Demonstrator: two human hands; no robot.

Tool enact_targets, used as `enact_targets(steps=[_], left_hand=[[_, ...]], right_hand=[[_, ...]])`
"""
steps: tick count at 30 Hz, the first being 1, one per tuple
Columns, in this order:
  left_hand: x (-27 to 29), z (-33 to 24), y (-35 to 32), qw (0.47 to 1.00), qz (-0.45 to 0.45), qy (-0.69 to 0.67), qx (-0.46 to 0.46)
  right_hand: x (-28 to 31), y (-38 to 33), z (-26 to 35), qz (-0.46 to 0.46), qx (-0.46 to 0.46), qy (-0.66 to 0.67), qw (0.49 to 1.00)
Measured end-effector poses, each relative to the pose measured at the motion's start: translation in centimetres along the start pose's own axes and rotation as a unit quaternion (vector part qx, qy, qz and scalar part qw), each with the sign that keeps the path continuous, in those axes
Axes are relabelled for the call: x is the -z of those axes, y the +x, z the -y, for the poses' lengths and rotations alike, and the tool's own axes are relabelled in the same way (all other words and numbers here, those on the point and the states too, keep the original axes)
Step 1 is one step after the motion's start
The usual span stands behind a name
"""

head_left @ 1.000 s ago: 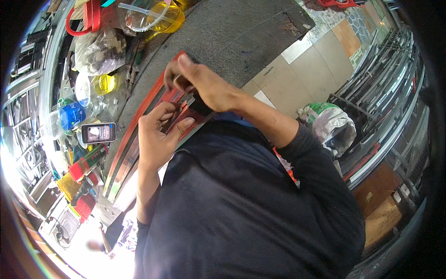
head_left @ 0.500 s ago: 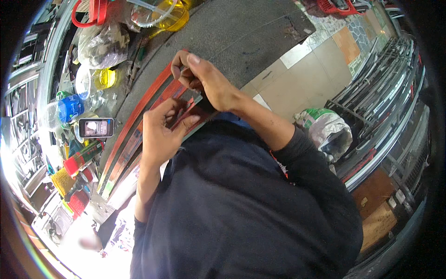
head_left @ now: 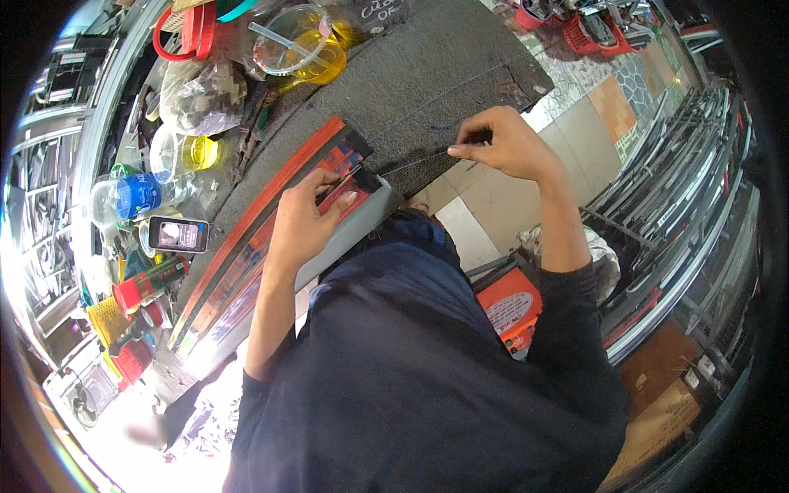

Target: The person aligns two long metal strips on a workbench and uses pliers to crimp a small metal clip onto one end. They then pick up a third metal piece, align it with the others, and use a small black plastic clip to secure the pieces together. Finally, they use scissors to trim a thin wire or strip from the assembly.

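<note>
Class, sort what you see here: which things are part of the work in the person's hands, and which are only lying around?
In the work:
left hand pressing on the long red and black strip
right hand pinching a thin dark thread

Lying about:
black phone
clear cup of yellow liquid
blue-labelled plastic bottle
red plastic basket

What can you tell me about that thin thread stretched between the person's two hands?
The thread is a fine, dark strand, pulled taut and nearly straight above the grey mat. Its right end is pinched in the fingertips of the right hand; its left end meets the long red-edged strip under the left hand. Its material is too thin to tell.
</note>
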State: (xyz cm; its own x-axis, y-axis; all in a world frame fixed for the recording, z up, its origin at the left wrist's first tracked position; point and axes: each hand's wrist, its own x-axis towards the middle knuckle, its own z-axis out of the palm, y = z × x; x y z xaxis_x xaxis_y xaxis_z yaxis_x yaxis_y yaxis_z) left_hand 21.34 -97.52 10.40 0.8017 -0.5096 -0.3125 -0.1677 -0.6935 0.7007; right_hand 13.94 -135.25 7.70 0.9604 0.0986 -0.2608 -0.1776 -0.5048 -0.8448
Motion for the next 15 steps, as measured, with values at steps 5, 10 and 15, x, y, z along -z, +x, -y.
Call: enact_targets(steps=[5, 10, 15], left_hand=[[-2.3, 0.5, -0.4, 0.994, -0.048, 0.083, -0.046], [-4.9, 0.1, -3.0, 0.984, -0.095, 0.132, -0.077], [-8.0, 0.8, -4.4, 0.981, -0.101, 0.144, -0.084]], right_hand=[[0.0, -0.6, -1.4, -0.086, -0.028, -0.009, 0.996], [-0.7, -1.2, -2.4, -0.109, -0.024, -0.009, 0.994], [-1.3, -1.7, -2.7, -0.095, -0.044, -0.018, 0.994]])
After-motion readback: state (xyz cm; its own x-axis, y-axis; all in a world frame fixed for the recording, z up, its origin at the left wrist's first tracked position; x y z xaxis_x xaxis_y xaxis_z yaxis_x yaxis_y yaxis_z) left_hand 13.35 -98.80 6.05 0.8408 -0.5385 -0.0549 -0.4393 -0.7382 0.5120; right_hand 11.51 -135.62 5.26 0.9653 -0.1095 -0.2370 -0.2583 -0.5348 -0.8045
